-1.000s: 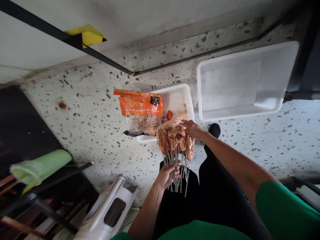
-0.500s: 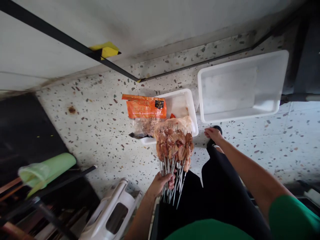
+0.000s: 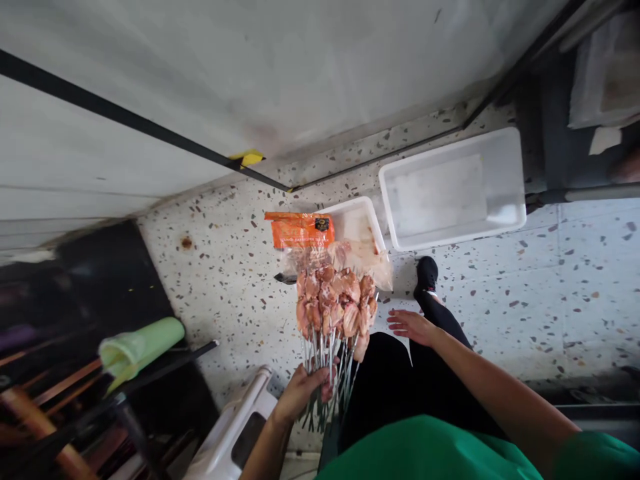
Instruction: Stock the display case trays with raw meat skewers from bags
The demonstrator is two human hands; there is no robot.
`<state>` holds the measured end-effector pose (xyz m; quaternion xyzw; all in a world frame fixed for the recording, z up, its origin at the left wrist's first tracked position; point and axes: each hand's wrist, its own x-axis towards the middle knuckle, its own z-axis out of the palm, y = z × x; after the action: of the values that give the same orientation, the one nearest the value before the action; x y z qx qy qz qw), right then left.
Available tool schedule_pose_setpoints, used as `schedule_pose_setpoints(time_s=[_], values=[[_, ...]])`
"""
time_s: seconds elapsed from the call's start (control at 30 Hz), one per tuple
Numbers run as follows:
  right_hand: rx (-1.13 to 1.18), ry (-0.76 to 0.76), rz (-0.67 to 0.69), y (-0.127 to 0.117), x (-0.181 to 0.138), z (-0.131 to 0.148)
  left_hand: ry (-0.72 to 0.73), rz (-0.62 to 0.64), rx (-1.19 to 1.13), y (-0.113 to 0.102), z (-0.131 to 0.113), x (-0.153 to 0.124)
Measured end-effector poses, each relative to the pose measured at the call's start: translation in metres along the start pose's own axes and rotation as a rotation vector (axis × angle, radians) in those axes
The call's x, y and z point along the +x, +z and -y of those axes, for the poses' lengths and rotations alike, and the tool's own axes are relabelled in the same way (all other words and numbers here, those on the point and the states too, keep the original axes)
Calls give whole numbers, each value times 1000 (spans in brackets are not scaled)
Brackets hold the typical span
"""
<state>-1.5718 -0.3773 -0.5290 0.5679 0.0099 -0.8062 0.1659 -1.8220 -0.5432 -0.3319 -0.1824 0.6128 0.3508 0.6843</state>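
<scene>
The left hand (image 3: 304,393) was shut tight around a big bunch of meat skewers (image 3: 333,313). It held them low down, by the thin metal sticks, and the raw pink meat stood up at the top like a bunch of flowers. The bunch hung in the air above the speckled floor (image 3: 225,280), just in front of the small white tub (image 3: 357,220).

The right hand (image 3: 411,325) was flat and open with nothing in it. It hovered over the person's black trousers (image 3: 400,380), just beside the bunch, not touching it.

An orange packet (image 3: 300,230) lay over the left edge of the small white tub. A bigger white tub (image 3: 453,187) sat to its right. A white plastic stool (image 3: 235,433) stood near the left hand.

The bunch looked top-heavy, since all the meat sat at one end. The meat looked soft, wet and slippery, so it would be a bad place to grab. The sticks were stiff and hard, so they seemed the best place to hold. Some sticks could slide out if the grip got loose.
</scene>
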Motion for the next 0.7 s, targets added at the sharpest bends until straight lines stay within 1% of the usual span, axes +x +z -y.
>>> schedule_pose_setpoints(time_s=[0.07, 0.17, 0.27, 0.37, 0.4, 0.47, 0.5, 0.57, 0.7], values=[[56, -33, -22, 13, 14, 9, 40, -42, -3, 1, -5, -7], [155, -62, -117, 29, 41, 33, 89, -107, -8, -1, -11, -12], [215, -24, -149, 43, 67, 63, 115, -131, 0, -9, -15, -15], [240, 54, -61, 62, 82, 89, 120, -143, 33, -16, -17, -16], [245, 60, -17, 69, 84, 96, 118, -148, 43, -18, -17, -17], [250, 15, 67, 85, 84, 109, 104, -159, 47, -22, -18, -18], [244, -14, 96, 92, 83, 115, 96, -164, 40, -24, -19, -18], [186, -36, 103, 107, 79, 125, 78, -166, 20, -28, -20, -19], [-85, 69, 15, 136, 78, 141, 52, -149, 4, -41, -20, -23]])
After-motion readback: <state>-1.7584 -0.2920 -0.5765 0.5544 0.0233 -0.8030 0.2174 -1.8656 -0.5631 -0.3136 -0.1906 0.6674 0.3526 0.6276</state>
